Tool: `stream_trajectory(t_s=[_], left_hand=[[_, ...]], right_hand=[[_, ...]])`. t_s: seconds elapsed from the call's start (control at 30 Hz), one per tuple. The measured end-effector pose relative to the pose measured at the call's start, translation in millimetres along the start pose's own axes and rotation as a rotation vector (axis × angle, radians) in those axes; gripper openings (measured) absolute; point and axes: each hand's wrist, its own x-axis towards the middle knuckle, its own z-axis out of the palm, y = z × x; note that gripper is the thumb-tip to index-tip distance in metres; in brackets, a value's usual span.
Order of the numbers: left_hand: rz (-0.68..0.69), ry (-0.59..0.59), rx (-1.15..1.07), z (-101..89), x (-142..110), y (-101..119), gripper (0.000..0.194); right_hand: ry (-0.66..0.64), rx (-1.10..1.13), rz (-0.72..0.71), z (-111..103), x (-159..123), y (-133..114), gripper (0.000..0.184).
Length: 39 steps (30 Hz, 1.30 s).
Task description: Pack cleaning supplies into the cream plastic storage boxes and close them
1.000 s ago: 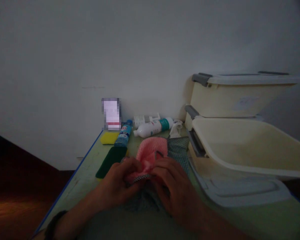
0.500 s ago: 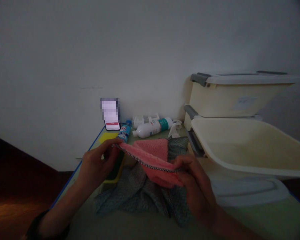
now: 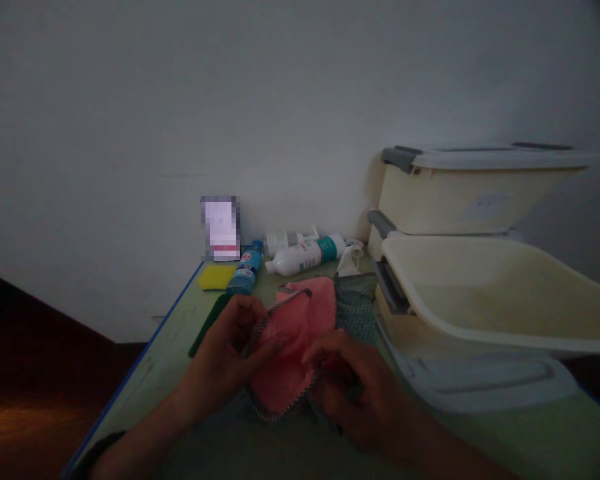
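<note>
A pink cloth (image 3: 290, 360) with a black-and-white checked edging is held up at a slant in front of me. My left hand (image 3: 227, 363) has its left edge between thumb and fingers. At the lower right edge, the bent fingers of my right hand (image 3: 363, 383) close on the cloth, their tips partly hidden. More pink cloth shows behind the held part. Below lies a grey-green cloth (image 3: 357, 307), mostly covered by the pink one and my hands. Left of the cloths, a dark green pad (image 3: 211, 325) is partly behind my left hand.
A yellow sponge (image 3: 215, 277), blue bottle (image 3: 247, 268), white bottle (image 3: 305, 257), clear pump bottle (image 3: 281, 240) and white spray head (image 3: 351, 259) lie toward the wall. A phone (image 3: 222, 230) leans there. At right stand a cream open-fronted bin (image 3: 480, 333), a lidded bin (image 3: 440, 200) and a pale lid (image 3: 510, 387).
The pink cloth has gone from a stretched, near-level edge to a slanted, drooping sheet. My hands have come closer together and lower, uncovering the sponge and more of the blue bottle.
</note>
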Motion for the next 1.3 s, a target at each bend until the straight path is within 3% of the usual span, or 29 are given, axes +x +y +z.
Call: stream_trajectory(t_s=[0.07, 0.17, 0.23, 0.33, 0.6, 0.73, 0.97, 1.17, 1.3], left_hand=[[-0.074, -0.051, -0.072, 7.4, -5, 4, 0.039], [-0.105, -0.132, 0.002, 8.4, -6, 5, 0.023], [-0.082, -0.126, 0.072, 5.3, -5, 3, 0.010], [-0.044, -0.135, 0.058, 1.9, -5, 2, 0.012], [0.104, -0.358, 0.103, 3.4, -11, 6, 0.015], [0.208, -0.328, 0.266, 1.4, -12, 6, 0.012], [0.341, -0.301, 0.287, 3.7, -12, 0, 0.028], [0.402, -0.162, 0.368, 7.5, -13, -2, 0.008], [0.402, -0.155, 0.352, 7.5, -12, 0, 0.004]], right_hand=[[-0.014, 0.032, 0.007, 1, 0, 1, 0.019], [0.013, 0.089, 0.056, 1, 1, 4, 0.005], [0.101, 0.074, 0.082, 0, 3, 4, 0.004], [0.203, -0.053, 0.043, -3, 5, 4, 0.005], [0.138, -0.079, 0.004, -2, 3, 4, 0.009], [0.153, -0.114, 0.019, 1, 2, 6, 0.013], [0.181, -0.127, 0.036, 4, 3, 5, 0.019], [0.207, -0.132, -0.013, 6, 1, 5, 0.017], [0.235, -0.148, -0.031, 8, -1, 5, 0.019]])
